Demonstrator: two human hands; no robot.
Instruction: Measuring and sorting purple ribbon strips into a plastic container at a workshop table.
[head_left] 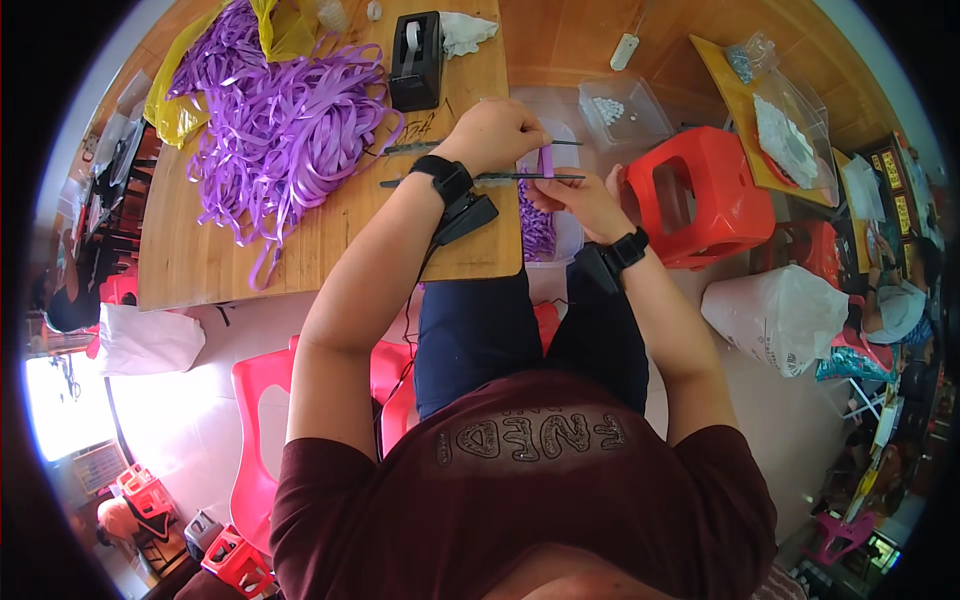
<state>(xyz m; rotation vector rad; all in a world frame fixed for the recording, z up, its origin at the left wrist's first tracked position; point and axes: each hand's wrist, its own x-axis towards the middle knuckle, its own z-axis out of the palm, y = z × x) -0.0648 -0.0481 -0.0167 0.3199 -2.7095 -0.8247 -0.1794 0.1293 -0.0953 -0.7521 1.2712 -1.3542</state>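
Two thin dark metal rods (495, 178) stick out sideways past the right edge of the wooden table. A short piece of purple ribbon (546, 162) spans the gap between them near their tips. At the farther rod, my left hand (497, 133) is closed, its fingertips pinching the ribbon's upper end. My right hand (590, 207) pinches the ribbon's lower end by the nearer rod, thumb and fingers together. Beneath the rods, a clear plastic bin (570, 240) holds purple ribbon pieces. A big tangled heap of purple ribbon (290, 130) lies on the table to the left.
A black tape dispenser (416, 75) stands on the wooden table (400, 262) behind my left hand. To the right are a red stool (715, 225), a clear box with white pieces (640, 128) and a white sack (770, 315). A yellow bag (178, 110) lies by the heap.
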